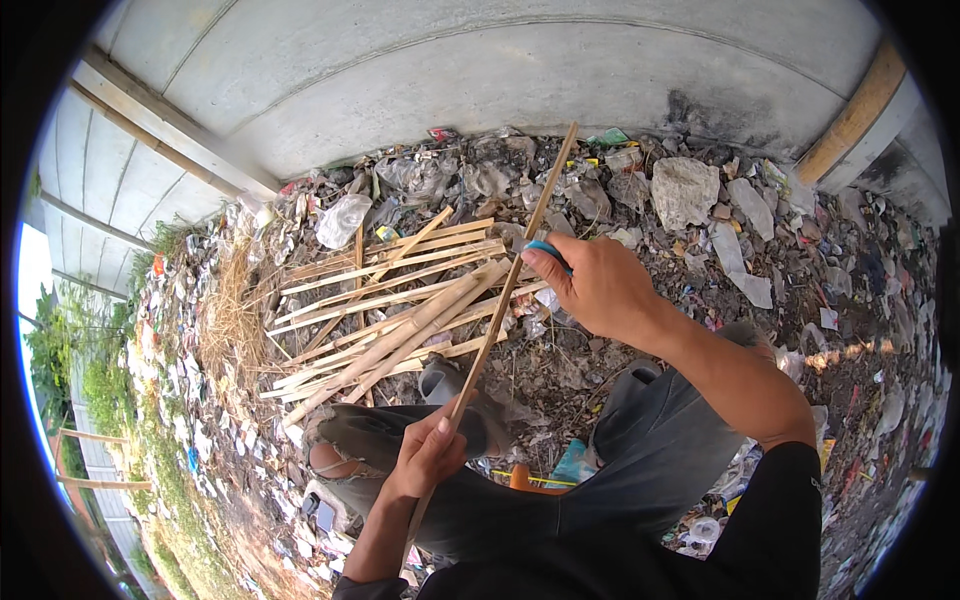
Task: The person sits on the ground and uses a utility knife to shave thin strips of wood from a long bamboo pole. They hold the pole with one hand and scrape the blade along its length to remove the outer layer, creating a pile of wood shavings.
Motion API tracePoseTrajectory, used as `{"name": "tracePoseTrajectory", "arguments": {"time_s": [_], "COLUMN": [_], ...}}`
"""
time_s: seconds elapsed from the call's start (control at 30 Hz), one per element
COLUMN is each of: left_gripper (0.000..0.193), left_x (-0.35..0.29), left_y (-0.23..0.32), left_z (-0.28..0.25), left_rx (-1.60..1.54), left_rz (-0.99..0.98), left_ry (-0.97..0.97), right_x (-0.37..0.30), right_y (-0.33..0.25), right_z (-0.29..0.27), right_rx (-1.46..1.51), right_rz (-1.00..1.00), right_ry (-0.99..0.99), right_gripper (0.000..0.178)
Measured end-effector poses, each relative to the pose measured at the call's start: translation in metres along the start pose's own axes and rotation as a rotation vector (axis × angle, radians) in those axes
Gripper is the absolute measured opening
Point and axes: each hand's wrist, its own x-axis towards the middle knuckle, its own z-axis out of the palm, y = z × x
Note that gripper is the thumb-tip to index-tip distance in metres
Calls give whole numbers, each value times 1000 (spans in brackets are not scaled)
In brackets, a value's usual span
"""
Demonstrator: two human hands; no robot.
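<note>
A long thin bamboo strip [494,328] slants from between my legs up toward the wall. My left hand [428,458] is closed around its lower part, thumb on top. Higher up, my right hand [607,285] pinches a small blue piece [541,245] against the strip; its exact kind is hidden by the fingers. The strip's lower end passes beneath my left forearm. Just left of the strip lies a loose pile of split bamboo strips [375,308], with a few wider pieces [425,325] on top.
Grey concrete wall panels [560,85] stand at the back, with a bamboo pole [855,115] at the right. Plastic scraps and rubble cover the ground, including a pale chunk [685,192]. Dry straw [238,310] lies left of the pile. Something orange [520,477] shows between my legs.
</note>
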Motion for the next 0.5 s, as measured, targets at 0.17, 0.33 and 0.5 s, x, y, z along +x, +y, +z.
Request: {"name": "tracePoseTrajectory", "arguments": {"time_s": [0.17, 0.33, 0.5], "left_gripper": [62, 63, 63], "left_x": [3, -1, -4], "left_y": [2, 0, 1], "left_z": [4, 1, -1], "left_rx": [13, -24, -35], "left_rz": [1, 20, 7], "left_ry": [33, 49, 31], "right_x": [-36, -1, -18], "right_y": [-13, -6, -11], "right_z": [35, 23, 36], "right_rx": [-45, -7, 10], "right_rz": [-206, -58, -169], "right_ry": [-176, -6, -50], "right_gripper": [49, 49, 51]}}
